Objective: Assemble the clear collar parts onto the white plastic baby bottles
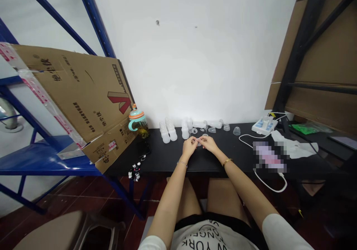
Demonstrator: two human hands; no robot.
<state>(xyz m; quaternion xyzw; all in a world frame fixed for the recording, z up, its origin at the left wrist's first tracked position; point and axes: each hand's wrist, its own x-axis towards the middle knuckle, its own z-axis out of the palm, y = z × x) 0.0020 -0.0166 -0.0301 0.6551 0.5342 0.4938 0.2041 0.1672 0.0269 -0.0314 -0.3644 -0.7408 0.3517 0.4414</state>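
My left hand and my right hand meet over the black table, fingertips pinched together on a small clear piece that is mostly hidden by the fingers. Just beyond them lie loose translucent parts, among them a ring and a clear cup-shaped piece. Left of my hands, white-ended clear items lie in a row. To the right stand two clear domed caps.
A teapot-like mug with a teal lid stands by a large cardboard box at the left. A beaded charm hangs over the front edge. At the right are a power strip, a white cable and white tissue.
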